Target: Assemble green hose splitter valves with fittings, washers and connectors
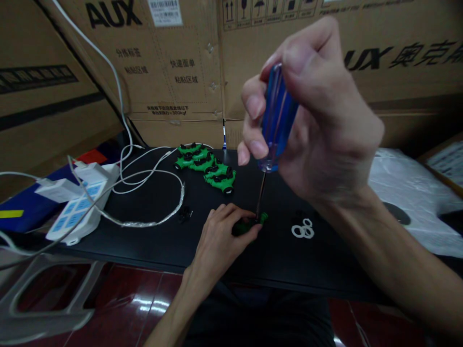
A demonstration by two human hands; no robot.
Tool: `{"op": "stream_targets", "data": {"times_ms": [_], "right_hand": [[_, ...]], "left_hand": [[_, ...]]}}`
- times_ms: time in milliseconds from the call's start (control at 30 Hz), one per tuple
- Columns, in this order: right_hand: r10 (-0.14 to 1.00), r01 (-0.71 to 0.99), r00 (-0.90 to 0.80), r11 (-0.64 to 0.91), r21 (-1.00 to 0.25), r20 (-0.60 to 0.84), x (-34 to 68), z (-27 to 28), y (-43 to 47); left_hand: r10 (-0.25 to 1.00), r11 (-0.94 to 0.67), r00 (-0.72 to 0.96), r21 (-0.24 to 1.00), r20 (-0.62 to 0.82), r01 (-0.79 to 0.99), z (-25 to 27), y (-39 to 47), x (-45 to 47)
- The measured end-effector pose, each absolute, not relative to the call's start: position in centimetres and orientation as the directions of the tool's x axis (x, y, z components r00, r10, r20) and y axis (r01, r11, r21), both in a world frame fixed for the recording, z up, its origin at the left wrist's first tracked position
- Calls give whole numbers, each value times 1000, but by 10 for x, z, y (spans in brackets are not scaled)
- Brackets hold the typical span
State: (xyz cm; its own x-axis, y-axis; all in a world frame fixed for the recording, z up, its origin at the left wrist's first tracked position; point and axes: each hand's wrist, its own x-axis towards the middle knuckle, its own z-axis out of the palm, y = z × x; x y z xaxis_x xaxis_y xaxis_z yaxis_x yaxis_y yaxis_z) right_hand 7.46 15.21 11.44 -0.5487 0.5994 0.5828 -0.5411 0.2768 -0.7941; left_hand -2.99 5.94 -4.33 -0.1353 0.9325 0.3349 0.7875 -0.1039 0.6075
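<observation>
My right hand (318, 111) is wrapped round the blue clear handle of a screwdriver (278, 123), raised over the table. The shaft slants down, and its tip meets a small green plastic part (264, 218). My left hand (227, 229) pinches that part against the black tabletop, thumb on the near side and fingers on the far side, so most of it is covered. Whether a screw sits under the tip cannot be seen. Several white rings (303, 229) lie to the right of the part. Small black pieces (185, 214) lie to its left.
Several green fittings with black parts (206, 166) are grouped at the back of the black table (152, 246). A white power strip (85, 202) with plugs and looping white cables (152, 224) occupies the left. Cardboard boxes (173, 58) wall the back. White wrapping (415, 207) lies right.
</observation>
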Motion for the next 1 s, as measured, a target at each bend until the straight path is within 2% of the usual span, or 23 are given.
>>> {"op": "stream_targets", "data": {"times_ms": [133,267,467,633,733,900,1000], "right_hand": [[603,-501,-593,243,-831,534,76,115,151],[537,-477,-648,267,-837,540,80,115,156],[582,-563,-517,321,-761,628,74,110,150],[578,-503,-591,282,-817,563,78,110,153],[534,-491,-635,278,-825,558,81,113,157],[579,-551,-543,301,-778,609,77,108,151],[577,-548,-563,276,-790,592,75,106,149]], "left_hand": [[934,-97,-138,604,330,791,-43,60,-30],[936,-97,-133,602,326,792,-42,61,-29],[929,-117,-129,604,348,789,-45,61,-30],[929,-129,-120,611,350,781,-46,61,-31],[927,-137,-119,616,355,776,-46,61,-31],[924,-147,-119,625,363,767,-46,61,-31],[928,-146,-120,639,354,755,-46,61,-31]]}}
